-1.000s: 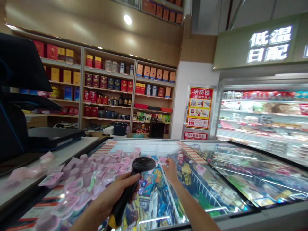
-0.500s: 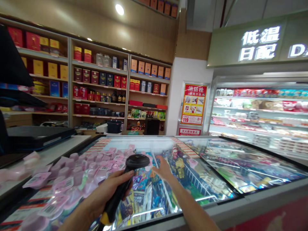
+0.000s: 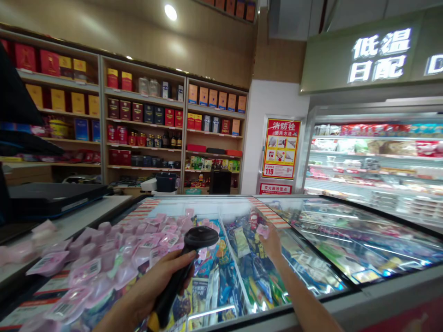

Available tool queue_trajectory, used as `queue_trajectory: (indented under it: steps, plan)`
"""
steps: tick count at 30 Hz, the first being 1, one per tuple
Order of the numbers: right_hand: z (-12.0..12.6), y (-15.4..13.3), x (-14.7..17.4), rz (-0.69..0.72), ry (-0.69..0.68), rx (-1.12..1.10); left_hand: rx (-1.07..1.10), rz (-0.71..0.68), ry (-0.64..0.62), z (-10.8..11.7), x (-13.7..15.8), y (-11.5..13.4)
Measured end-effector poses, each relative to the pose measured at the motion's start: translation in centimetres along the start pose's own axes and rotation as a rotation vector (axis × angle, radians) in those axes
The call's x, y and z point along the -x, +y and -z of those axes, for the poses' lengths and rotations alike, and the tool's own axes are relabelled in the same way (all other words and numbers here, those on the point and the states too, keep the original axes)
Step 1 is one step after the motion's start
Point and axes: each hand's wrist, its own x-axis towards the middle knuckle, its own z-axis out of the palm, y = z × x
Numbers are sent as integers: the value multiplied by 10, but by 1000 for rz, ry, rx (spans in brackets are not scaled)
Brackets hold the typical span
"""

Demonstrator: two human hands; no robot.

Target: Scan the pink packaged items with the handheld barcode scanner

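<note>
My left hand (image 3: 169,276) is closed around the handle of a black and yellow barcode scanner (image 3: 200,237), its head tilted up over the glass freezer lid. On the right, my right hand (image 3: 272,244) reaches forward over the lid with its fingers closed on a small pink sealed cup (image 3: 263,230). Many similar pink cups (image 3: 124,272), some with barcode labels showing, lie heaped on the lid to the left of the scanner. Through the glass below both hands show colourful packets (image 3: 204,290) in wire baskets.
A counter (image 3: 114,205) with a black device (image 3: 55,198) stands at the left. The freezer's metal front edge (image 3: 380,290) runs along the lower right. Behind are shelves of boxed goods (image 3: 143,113) and a lit refrigerated display (image 3: 374,161).
My right hand has moved right, away from the scanner, and taken hold of a pink cup that lay apart on the glass. My left hand still holds the scanner, almost unmoved.
</note>
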Motion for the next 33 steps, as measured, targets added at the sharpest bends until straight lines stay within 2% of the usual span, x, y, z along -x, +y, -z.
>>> queue_trajectory:
  steps: [5,10,13,20,24,27,31,33]
  plan:
    - [-28,-78,17,217,-78,-256,19,-20,23,-1,7,2]
    - [-45,-123,36,262,-98,-356,45,-45,-18,8,16,3]
    - [-52,-134,41,269,-106,-370,47,-63,-42,15,22,2]
    - [-64,-147,53,236,-144,-407,85,-114,56,23,37,5]
    - [-67,-143,61,148,-142,-418,95,-138,42,32,39,0]
    - [-72,-140,64,95,-99,-425,120,-129,95,39,40,-9]
    - [-82,-146,68,8,-200,-498,164,-120,152,46,43,-22]
    - [-90,-154,71,18,-266,-519,176,-105,170,51,43,-26]
